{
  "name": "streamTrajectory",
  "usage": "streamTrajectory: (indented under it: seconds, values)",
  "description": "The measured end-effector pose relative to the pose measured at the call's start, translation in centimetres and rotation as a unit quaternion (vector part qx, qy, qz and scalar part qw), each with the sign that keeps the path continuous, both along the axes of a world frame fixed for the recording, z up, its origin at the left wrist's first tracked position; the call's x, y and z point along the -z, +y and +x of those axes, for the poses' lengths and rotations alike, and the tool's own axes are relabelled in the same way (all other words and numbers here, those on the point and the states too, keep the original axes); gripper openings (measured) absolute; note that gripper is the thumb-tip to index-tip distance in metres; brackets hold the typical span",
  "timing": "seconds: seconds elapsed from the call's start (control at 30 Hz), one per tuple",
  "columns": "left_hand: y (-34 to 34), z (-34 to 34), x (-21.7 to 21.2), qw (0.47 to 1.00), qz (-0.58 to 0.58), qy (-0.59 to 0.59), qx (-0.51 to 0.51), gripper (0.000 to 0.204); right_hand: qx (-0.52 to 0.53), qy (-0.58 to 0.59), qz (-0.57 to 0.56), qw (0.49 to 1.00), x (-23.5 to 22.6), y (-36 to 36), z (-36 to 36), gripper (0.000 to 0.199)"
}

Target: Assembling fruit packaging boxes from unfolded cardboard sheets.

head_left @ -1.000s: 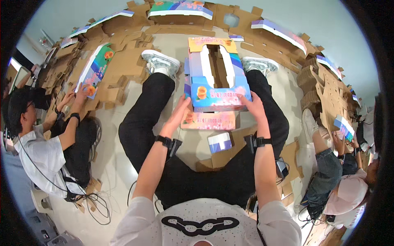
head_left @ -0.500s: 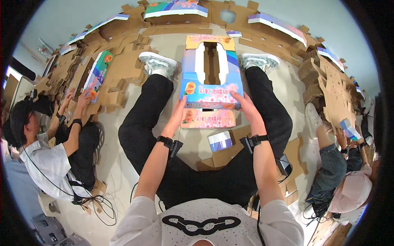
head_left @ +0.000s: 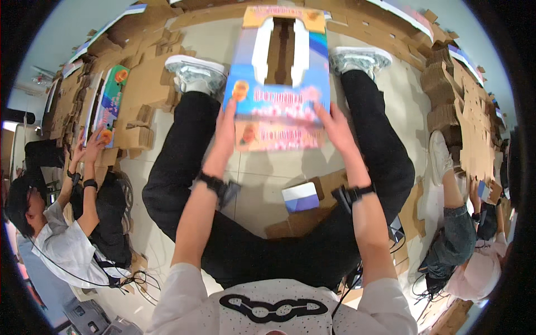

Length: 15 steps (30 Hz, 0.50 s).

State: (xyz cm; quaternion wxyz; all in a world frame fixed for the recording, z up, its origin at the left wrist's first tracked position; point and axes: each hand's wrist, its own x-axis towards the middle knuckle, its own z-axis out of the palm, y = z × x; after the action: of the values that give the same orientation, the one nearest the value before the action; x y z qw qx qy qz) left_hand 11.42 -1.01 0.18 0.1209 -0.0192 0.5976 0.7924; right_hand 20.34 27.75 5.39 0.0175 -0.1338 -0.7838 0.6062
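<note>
A colourful cardboard fruit box (head_left: 276, 100) with a long window cut in its top lies between my lower legs. Blue and purple cover most of it, with a yellow-orange far end and peach pictures. Below its near edge shows a pink printed flap (head_left: 279, 137). My left hand (head_left: 225, 131) grips the near left corner, thumb on the printed face. At the near right corner my right hand (head_left: 338, 129) holds it the same way. The fingers under the box are hidden. Through the window, bare brown cardboard is visible.
A small white-and-purple carton piece (head_left: 300, 197) lies on brown cardboard between my thighs. Stacks of flat cardboard (head_left: 460, 117) stand to the right. At left a co-worker (head_left: 61, 229) handles a green-and-purple box (head_left: 111, 106); another person (head_left: 474, 262) sits at right.
The box and both my hands have moved farther forward, still together. My view has shifted too. The co-worker at left still handles the same box.
</note>
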Motion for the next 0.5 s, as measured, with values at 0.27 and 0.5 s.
streamTrajectory:
  seconds: [0.27,0.5]
  values:
    - [2.0,-0.1,-6.6,0.995,-0.089,-0.027,-0.023,0.054,0.101,0.072,-0.104,0.987,0.4,0.4,-0.4,0.053]
    - [0.3,1.3,-4.8,0.986,-0.128,-0.022,-0.105,0.048,-0.013,-0.062,0.036,0.997,-2.4,0.8,2.1,0.054]
